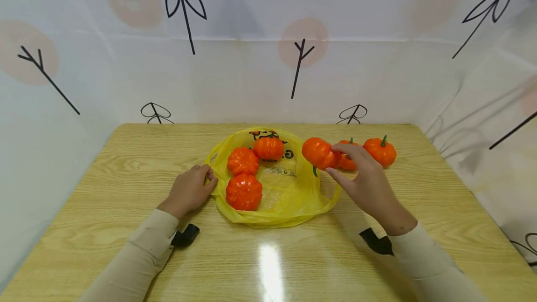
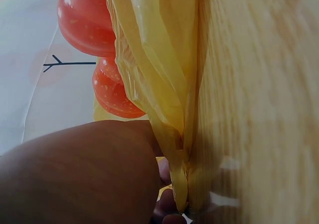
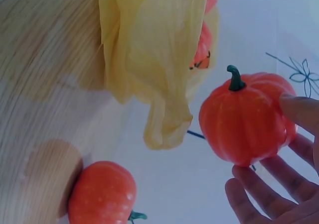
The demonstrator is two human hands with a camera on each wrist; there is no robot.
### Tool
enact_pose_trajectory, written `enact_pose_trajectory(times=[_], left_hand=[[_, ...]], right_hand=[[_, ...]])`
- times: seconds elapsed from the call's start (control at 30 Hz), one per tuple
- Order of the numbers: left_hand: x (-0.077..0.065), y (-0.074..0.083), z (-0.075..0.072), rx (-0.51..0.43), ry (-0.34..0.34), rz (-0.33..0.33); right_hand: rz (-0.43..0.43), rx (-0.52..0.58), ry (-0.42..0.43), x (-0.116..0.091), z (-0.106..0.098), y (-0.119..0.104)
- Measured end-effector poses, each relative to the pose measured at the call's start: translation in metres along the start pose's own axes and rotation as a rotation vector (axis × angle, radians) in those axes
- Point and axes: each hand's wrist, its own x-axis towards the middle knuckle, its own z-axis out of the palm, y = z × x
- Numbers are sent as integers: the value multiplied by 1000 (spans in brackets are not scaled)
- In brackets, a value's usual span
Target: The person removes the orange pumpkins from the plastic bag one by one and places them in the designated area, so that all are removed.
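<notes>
My right hand (image 1: 369, 181) holds an orange toy pumpkin (image 1: 317, 153) between thumb and fingers, raised at the right rim of a yellow plastic bag (image 1: 277, 199). Its green stem (image 3: 236, 78) shows in the right wrist view. The bag lies spread open on the table, with three more pumpkins inside along its left and back: one at the back (image 1: 269, 147), one at the left (image 1: 243, 161) and one in front (image 1: 244, 192). At the bag's left edge my left hand (image 1: 190, 190) pinches the plastic, its fingertips partly hidden by the folds in the left wrist view.
Two pumpkins stand on the wooden table (image 1: 428, 190) right of the bag. One pumpkin (image 1: 379, 152) is in plain sight; the other pumpkin (image 1: 347, 162) is partly behind my right hand. A printed cloth (image 1: 243, 78) hangs behind the table.
</notes>
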Motion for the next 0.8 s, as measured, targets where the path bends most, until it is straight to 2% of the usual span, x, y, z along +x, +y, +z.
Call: enact_pose_trajectory(times=[0.27, 0.5, 0.8], left_hand=[[0, 1, 0, 2, 1, 1], [0, 0, 2, 5, -1, -3], [1, -2, 4, 7, 7, 4]], right_hand=[[11, -53, 18, 2, -6, 10], [76, -28, 39, 2, -12, 19], [109, -23, 79, 2, -14, 32]])
